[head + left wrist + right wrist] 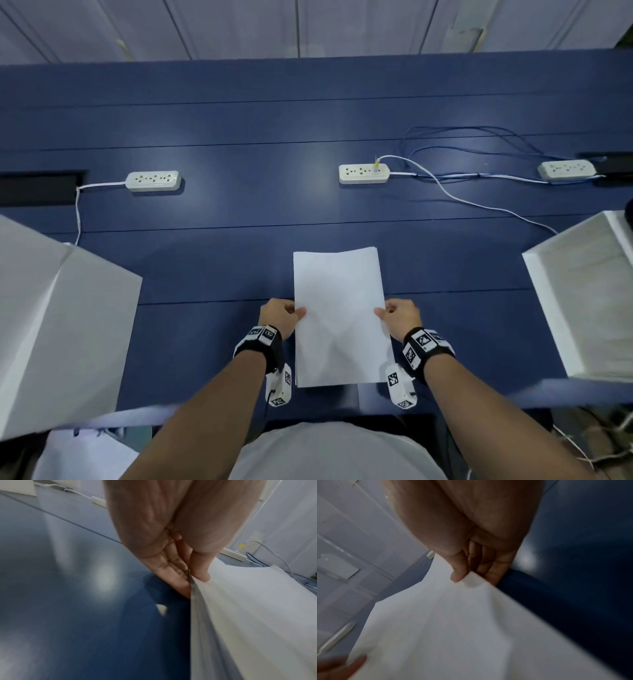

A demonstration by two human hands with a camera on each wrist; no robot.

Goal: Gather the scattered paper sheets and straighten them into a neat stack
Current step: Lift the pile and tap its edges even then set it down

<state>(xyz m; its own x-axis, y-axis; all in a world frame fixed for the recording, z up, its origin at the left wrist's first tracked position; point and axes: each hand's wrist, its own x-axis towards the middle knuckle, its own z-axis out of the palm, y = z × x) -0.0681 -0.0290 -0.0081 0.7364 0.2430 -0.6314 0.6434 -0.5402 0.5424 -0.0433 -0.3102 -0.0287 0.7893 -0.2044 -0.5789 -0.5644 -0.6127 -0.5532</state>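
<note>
Here I am watching the paper stack (339, 315) being held above the blue worktop (239, 205), lengthwise between both hands. The left hand (279, 317) is pinching its left edge and the right hand (400, 317) its right edge, each grip with the thumb on top.

**Workspace Surroundings**

The dark blue, smooth-topped surface (239, 192) spans the full width of the head view and is divided by thin horizontal seams. Soft patches of reflected light show on its finish. Three white rectangular plastic power strips lie across it: one at left (153, 180), one at centre (364, 173) and one at right (567, 169). White and blue cables (479, 144) loop between the centre and right strips. A black rectangular cable slot (37, 186) is cut into the surface at far left. Pale grey panelled walls (239, 27) stand behind the far edge. White angled boards flank the area at left (58, 325) and right (589, 298).
</note>
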